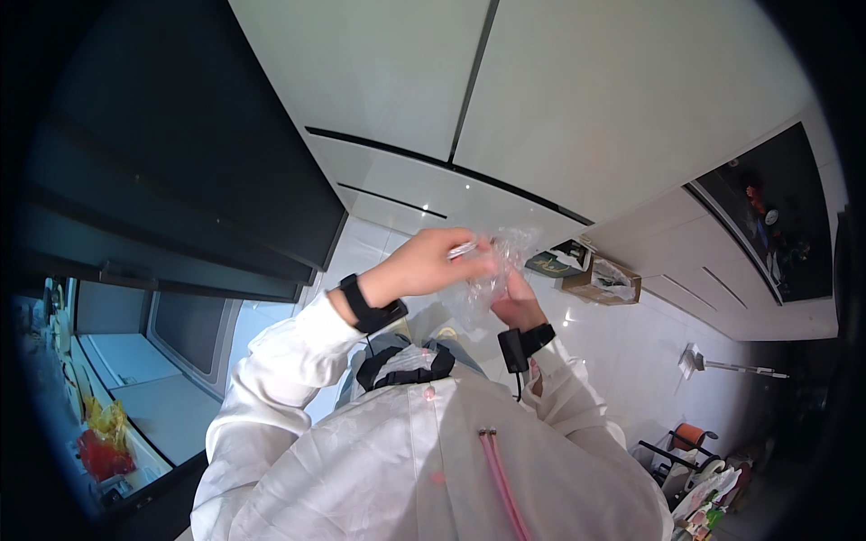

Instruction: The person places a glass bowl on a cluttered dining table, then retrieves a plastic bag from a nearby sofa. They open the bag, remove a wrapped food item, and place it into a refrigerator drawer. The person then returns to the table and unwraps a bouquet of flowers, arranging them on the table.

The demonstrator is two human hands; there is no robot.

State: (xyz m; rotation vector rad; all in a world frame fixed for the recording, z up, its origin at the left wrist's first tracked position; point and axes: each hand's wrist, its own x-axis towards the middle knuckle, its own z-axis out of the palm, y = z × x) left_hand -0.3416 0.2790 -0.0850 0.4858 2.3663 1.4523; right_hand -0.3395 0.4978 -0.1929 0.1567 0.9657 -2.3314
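Observation:
My left hand (440, 264) reaches in from the left, its fingers closed on crumpled clear plastic film (504, 260), perhaps a bag. A small shiny silvery item (462, 251) shows at the same fingers; its kind is unclear. My right hand (519, 304) grips the lower right part of the film, its fingertips partly hidden behind it. Both hands are near each other in front of my body, above the floor. Each wrist wears a black strap with a small box.
Pale cabinet fronts (392, 162) stand ahead, a dark cabinet (203, 135) at left. A cardboard box (602, 280) with plastic in it and a dark green box (555, 262) sit on the tiled floor. A long-handled cleaning tool (691, 362) and a cart (683, 460) are at right.

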